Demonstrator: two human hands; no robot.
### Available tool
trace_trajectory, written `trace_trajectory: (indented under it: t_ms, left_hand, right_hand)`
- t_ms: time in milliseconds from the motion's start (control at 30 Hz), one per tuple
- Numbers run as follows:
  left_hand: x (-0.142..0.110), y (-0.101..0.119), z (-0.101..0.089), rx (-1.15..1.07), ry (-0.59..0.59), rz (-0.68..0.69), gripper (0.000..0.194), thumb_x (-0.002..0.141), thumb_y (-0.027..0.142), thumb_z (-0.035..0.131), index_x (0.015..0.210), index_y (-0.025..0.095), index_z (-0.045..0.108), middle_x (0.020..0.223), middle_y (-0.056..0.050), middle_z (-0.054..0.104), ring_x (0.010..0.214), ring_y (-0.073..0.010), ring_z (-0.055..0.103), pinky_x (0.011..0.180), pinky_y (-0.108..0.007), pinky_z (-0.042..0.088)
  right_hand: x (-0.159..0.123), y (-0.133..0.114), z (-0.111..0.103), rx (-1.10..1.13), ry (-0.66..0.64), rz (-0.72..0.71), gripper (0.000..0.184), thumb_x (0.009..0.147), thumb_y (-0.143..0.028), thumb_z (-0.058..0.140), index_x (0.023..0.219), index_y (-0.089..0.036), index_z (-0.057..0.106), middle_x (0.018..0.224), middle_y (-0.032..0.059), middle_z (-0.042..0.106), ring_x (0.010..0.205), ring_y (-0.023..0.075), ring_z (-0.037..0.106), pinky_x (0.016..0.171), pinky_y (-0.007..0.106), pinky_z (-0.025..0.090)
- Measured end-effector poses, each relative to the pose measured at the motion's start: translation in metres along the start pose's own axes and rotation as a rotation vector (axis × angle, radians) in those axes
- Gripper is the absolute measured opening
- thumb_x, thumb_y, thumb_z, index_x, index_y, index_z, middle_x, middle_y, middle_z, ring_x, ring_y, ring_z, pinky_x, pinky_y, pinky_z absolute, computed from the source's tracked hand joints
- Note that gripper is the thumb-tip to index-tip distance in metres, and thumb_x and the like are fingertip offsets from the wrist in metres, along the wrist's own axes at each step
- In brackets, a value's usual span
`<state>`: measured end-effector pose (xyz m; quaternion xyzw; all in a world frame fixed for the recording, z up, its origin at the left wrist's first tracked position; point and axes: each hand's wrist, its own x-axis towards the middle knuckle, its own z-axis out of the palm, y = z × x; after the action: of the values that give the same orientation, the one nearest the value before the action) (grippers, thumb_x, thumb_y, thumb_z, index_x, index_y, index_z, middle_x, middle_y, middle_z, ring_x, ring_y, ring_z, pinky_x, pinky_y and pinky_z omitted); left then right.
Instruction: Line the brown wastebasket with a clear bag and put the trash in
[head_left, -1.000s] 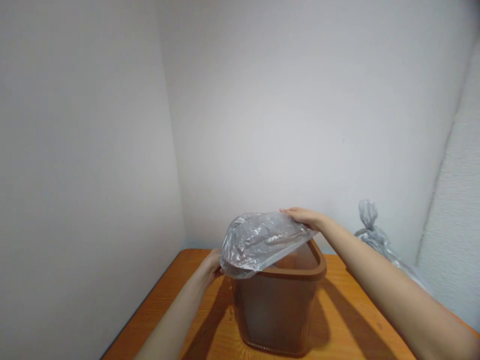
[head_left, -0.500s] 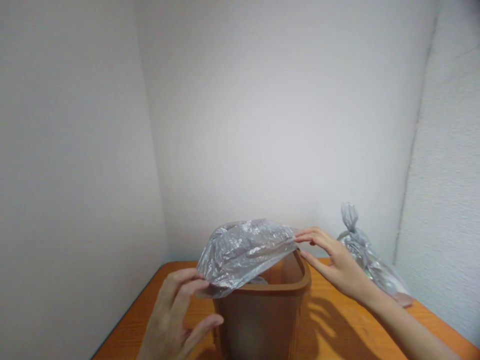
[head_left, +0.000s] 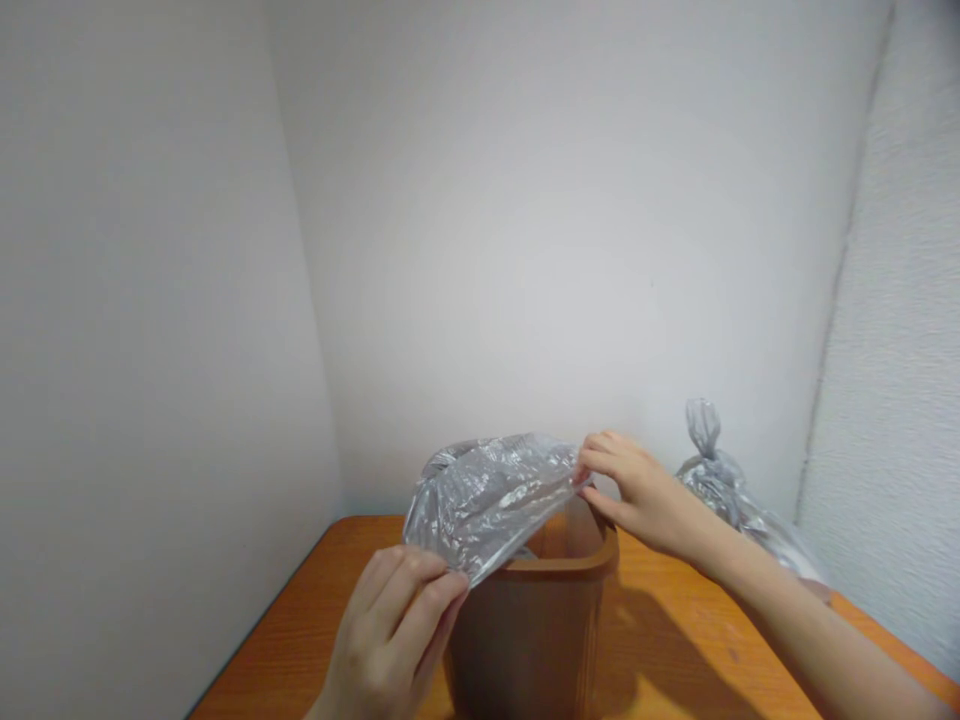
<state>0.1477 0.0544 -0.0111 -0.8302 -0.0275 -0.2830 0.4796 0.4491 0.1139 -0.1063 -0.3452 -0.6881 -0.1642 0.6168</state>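
A brown plastic trash bin stands upright in front of me. Over the back and left of its rim lies a thin, shiny grey trash bag, partly down inside the bin. My left hand is closed on the bag's near-left edge, just outside the bin's front-left corner. At the right rim, my right hand pinches the bag's other end between thumb and fingers. The bag's edge stretches slantwise between both hands, and the front-right part of the rim shows bare.
A knotted, filled grey plastic bag sits at the back right, partly behind my right forearm. The bin stands on an orange-brown wooden table. White walls close off the left, back and right.
Both hands have gone from loosely spread fingers to gripping the bag's edge. My left hand moved right and the bag's near-left edge came inward; the right hand shifted slightly left.
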Motion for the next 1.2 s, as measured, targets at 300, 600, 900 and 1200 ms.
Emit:
trace_trajectory:
  t_ms: [300, 600, 900, 1200]
  left_hand:
    - [-0.012, 0.017, 0.014, 0.181, -0.023, 0.267, 0.025, 0.096, 0.01, 0.046, 0.091, 0.018, 0.069, 0.077, 0.0, 0.073, 0.073, -0.0131, 0.066, 0.074, -0.027, 0.053]
    - [-0.05, 0.021, 0.041, 0.206, -0.076, 0.294, 0.03, 0.096, 0.01, 0.043, 0.088, 0.02, 0.07, 0.078, 0.001, 0.073, 0.075, -0.0126, 0.066, 0.081, -0.027, 0.05]
    - [-0.037, -0.027, -0.011, 0.101, 0.006, -0.347, 0.02, 0.09, 0.021, 0.06, 0.11, 0.022, 0.064, 0.104, -0.005, 0.068, 0.101, -0.0177, 0.063, 0.092, -0.03, 0.048]
    - [0.022, -0.085, 0.023, -0.643, -0.455, -1.195, 0.065, 0.085, 0.072, 0.042, 0.082, 0.015, 0.072, 0.075, -0.007, 0.073, 0.072, -0.023, 0.066, 0.068, -0.032, 0.051]
  right_hand:
    - [-0.095, 0.006, 0.054, 0.08, 0.354, 0.051, 0.012, 0.092, -0.014, 0.053, 0.097, -0.025, 0.053, 0.086, 0.003, 0.059, 0.084, 0.0202, 0.059, 0.077, 0.035, 0.046]
    - [-0.126, 0.013, 0.113, 0.057, 0.271, 0.074, 0.01, 0.088, -0.015, 0.052, 0.092, -0.024, 0.056, 0.09, 0.0056, 0.065, 0.086, 0.0227, 0.064, 0.076, 0.037, 0.054]
    - [-0.107, 0.025, 0.065, 0.522, 0.362, 0.548, 0.025, 0.094, -0.046, 0.052, 0.102, -0.023, 0.058, 0.092, 0.0048, 0.066, 0.086, 0.0203, 0.063, 0.08, 0.034, 0.051]
    - [-0.03, 0.001, 0.038, 0.793, -0.028, 0.598, 0.057, 0.082, -0.074, 0.049, 0.08, -0.019, 0.065, 0.06, 0.0018, 0.056, 0.052, 0.0155, 0.047, 0.048, 0.029, 0.039]
